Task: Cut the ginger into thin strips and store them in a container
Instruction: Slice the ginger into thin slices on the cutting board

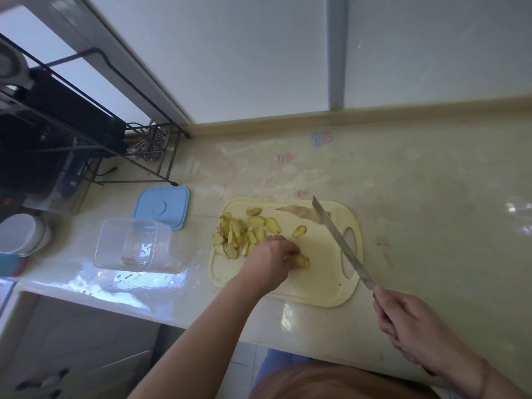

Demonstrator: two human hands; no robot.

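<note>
Now the left hand (pixel 272 254) pinches a few ginger slices (pixel 302 260) mid-board (pixel 322 289), its fingers curled around them, beside the sliced pile (pixel 239 237). Right hand (pixel 414 326) grips the knife (pixel 339 243), raised. Next likely: stack them, cut strips; the container (pixel 129 243) waits open.

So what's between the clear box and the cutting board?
Nothing: in the head view, only bare shiny counter lies between the clear box and the cutting board. The blue lid sits behind that gap.
</note>
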